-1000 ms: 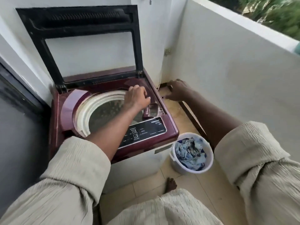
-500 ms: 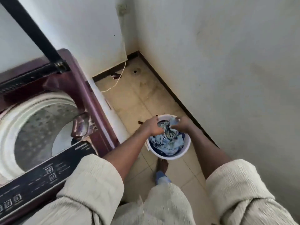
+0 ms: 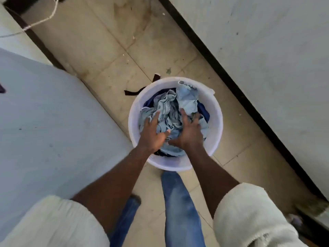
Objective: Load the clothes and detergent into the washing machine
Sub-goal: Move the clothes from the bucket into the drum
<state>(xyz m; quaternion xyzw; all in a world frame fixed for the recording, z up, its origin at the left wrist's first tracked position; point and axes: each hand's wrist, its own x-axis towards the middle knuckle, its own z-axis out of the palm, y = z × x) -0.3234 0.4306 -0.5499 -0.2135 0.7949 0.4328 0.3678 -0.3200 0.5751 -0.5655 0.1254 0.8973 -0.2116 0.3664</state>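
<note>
Wall (image 3: 267, 50): pale and scuffed, fills the upper right, with a dark strip along its foot.
Washing machine (image 3: 44, 122): only its white side panel shows, at the left, standing on the floor just beside the bucket.
Floor (image 3: 110, 41): beige tiles, stained and speckled, running between machine and wall.
Bucket (image 3: 216, 122): white, round, upright on the tiles near the middle, close to the person's feet.
Legs: blue jeans (image 3: 179, 202) below the bucket.
Sleeves: cream, ribbed, pushed up on both forearms.
Clothes (image 3: 170, 106): crumpled light blue cloth with some dark blue beneath, all inside the bucket.
Left hand (image 3: 153, 132): fingers spread flat, pressing on the left of the pile, nothing gripped.
Right hand (image 3: 190, 131): fingers splayed, sunk into the cloth at the right, not closed around it.
Cord (image 3: 44, 16): white, looping at the top left.
Dark strap (image 3: 131, 92): lying on the tiles against the bucket's far left edge.
</note>
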